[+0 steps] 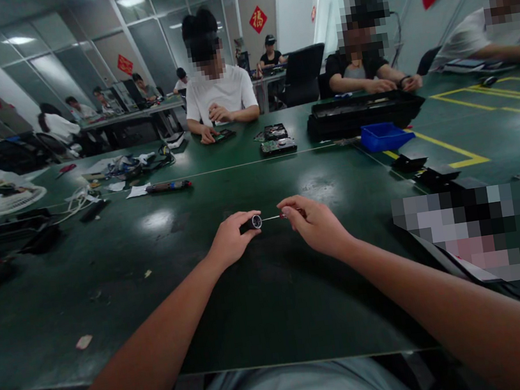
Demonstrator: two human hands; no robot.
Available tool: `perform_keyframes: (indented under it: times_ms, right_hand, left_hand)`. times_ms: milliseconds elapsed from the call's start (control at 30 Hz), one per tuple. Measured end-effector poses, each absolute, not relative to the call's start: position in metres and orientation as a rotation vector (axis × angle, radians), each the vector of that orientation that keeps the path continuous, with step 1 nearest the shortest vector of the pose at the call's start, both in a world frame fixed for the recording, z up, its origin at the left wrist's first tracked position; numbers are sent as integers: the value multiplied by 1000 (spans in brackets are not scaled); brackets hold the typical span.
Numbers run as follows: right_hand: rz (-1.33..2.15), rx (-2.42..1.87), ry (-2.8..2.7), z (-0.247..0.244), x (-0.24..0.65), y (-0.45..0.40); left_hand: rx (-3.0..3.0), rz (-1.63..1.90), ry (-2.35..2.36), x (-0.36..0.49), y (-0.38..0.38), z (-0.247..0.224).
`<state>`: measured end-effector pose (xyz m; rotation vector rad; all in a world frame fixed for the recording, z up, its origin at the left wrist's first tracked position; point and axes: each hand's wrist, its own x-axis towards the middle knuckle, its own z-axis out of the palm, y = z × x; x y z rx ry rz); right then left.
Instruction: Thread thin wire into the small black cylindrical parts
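Above the green table [120, 266], near the middle of the view, my left hand [233, 237] is closed around a small black cylinder with a silver-ringed round end [257, 222]. That end faces right. My right hand [314, 221] pinches the red handle of a thin screwdriver [273, 218], whose metal shaft points left at the cylinder. The tip is at or very near the ringed end; contact cannot be made out. Most of the handle is hidden by my right fingers.
A dark pen-like tool [169, 186] lies at the back left. A blue tray [385, 137], a long black casing [365, 114] and black brackets [436, 180] are on the right. People work across the table.
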<state>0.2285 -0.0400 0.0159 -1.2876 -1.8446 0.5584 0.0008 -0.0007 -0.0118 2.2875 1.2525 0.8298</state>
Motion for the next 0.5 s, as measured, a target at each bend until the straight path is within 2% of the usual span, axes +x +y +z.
perform_keyframes:
  times_ms: [367, 500]
  right_hand:
    - [622, -1252, -1702, 14, 226, -42]
    - [779, -1164, -1526, 11, 224, -38]
  left_hand:
    - [2287, 828, 1260, 1, -1, -11]
    - [2288, 836, 1261, 3, -3, -10]
